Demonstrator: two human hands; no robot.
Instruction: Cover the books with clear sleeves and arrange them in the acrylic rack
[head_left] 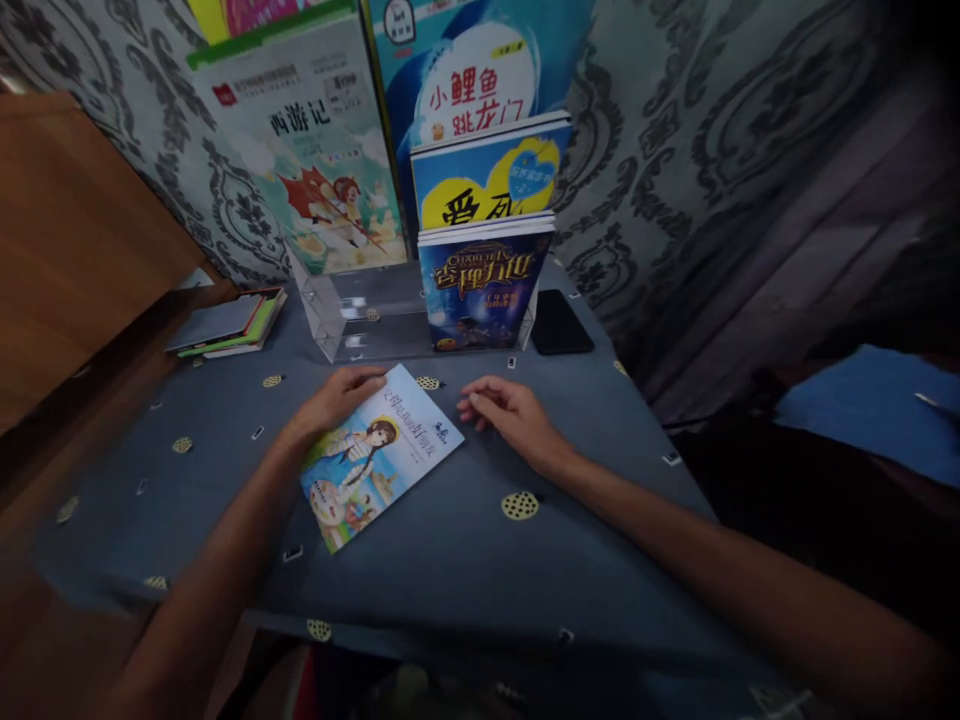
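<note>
A thin light-blue book (382, 455) with a drawn girl on its cover lies slanted on the cloth-covered table (465, 560). My left hand (341, 398) is closed on the upper left edge of this book, its thumb side over the cover; part of the fingers is hidden. To the right of the book's corner, my right hand (514, 415) hovers or rests apart from it, fingers loosely bent and holding nothing. Just beyond both hands, a clear acrylic stand (382, 335) holds upright books, among them a dark blue book (484, 300) in front.
Behind it stand a blue-and-yellow book (487, 180), a pale green book (322, 190) and a large teal book (480, 70). A black phone-like slab (562, 322) lies right of the stand. Several stacked booklets (229, 322) lie at left, near a wooden panel (90, 230).
</note>
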